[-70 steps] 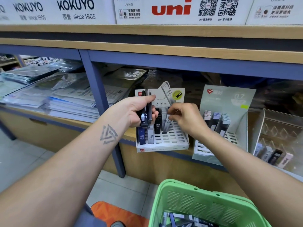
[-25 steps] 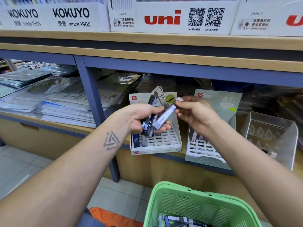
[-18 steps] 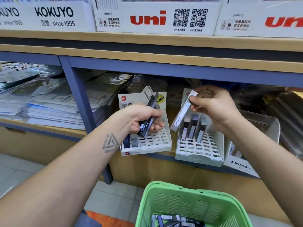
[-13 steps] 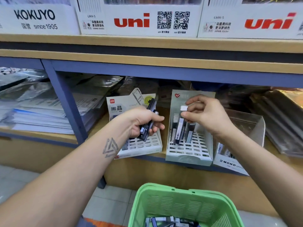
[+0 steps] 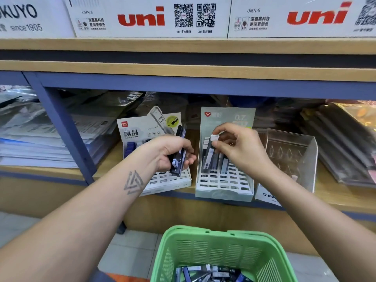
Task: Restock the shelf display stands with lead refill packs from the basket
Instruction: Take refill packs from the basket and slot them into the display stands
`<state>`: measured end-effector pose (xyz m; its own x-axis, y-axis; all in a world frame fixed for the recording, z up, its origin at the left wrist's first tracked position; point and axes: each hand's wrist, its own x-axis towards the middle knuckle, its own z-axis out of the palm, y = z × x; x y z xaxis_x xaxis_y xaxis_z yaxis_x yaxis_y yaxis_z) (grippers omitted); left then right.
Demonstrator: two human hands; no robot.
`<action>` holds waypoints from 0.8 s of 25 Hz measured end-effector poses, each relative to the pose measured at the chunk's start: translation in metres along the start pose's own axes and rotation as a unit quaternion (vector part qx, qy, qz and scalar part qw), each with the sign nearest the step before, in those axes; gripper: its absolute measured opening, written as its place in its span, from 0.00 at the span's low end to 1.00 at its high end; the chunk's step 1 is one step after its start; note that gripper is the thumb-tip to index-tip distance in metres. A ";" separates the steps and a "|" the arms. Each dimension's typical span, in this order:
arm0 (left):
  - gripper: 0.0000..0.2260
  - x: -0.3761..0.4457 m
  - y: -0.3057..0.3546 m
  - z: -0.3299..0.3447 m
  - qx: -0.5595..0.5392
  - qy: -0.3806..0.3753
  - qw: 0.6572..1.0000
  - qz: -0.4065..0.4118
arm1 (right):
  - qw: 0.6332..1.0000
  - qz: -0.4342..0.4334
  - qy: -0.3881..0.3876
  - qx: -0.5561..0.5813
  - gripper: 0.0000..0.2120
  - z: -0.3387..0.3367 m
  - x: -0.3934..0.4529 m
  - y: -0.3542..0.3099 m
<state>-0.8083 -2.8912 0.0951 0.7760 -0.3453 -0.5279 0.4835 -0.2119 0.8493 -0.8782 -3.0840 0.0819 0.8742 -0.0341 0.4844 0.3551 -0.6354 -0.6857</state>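
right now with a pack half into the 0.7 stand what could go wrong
1. The right hand pinches only the white cap of the grey pack going into the 0.7 stand; tilted, it may miss its slot or knock neighbouring packs.
2. The left hand holds several dark packs at once in a loose-looking grip; one might slip out and miss the green basket.

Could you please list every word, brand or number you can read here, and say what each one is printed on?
"uni", with "UMN-S": white box on the top shelf.
"uni", "UMN-S": second white box beside it.
"since 1905", cut-off "KUYO": left box.
"deli", "HB", "黑晶": left display stand.
"0.7": grey-green display stand.
"MO", cut off: clear stand.
Small print under the QR codes and on the lead refill packs: too blurred.
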 end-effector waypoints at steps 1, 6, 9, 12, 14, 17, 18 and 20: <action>0.03 0.000 0.000 0.000 -0.007 -0.003 1.000 -0.001 | 1.000 -0.005 -0.004 -0.003 0.09 0.003 -0.001 0.001; 0.04 -0.002 -0.001 -0.003 -0.028 -0.018 0.999 -0.001 | 1.000 -0.007 -0.021 -0.017 0.08 0.009 -0.004 0.001; 0.04 -0.005 -0.001 -0.004 -0.028 -0.020 0.999 0.005 | 0.999 -0.013 -0.037 -0.010 0.08 0.007 -0.003 -0.001; 0.05 -0.007 -0.001 -0.005 -0.031 -0.018 0.999 0.010 | 0.998 -0.012 -0.062 -0.015 0.08 0.007 -0.004 0.000; 0.05 -0.007 -0.001 -0.004 -0.036 -0.016 0.999 0.006 | 0.997 -0.011 -0.064 -0.028 0.07 0.012 -0.006 0.004; 0.08 -0.008 -0.002 -0.002 -0.037 -0.017 0.999 -0.001 | 0.994 -0.046 -0.023 -0.096 0.06 0.018 -0.007 0.010; 0.09 -0.008 -0.002 -0.002 -0.037 -0.018 0.999 -0.003 | 0.990 -0.068 -0.007 -0.124 0.07 0.019 -0.005 0.012; 0.10 -0.009 -0.002 -0.001 -0.040 -0.022 0.999 -0.007 | 0.981 -0.102 0.001 -0.163 0.08 0.020 -0.002 0.015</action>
<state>-0.8163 -2.8865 0.0980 0.7519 -0.3823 -0.5371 0.5261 -0.1430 0.8383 -0.8680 -3.0780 0.0594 0.7954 0.1180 0.5945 0.3971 -0.8425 -0.3641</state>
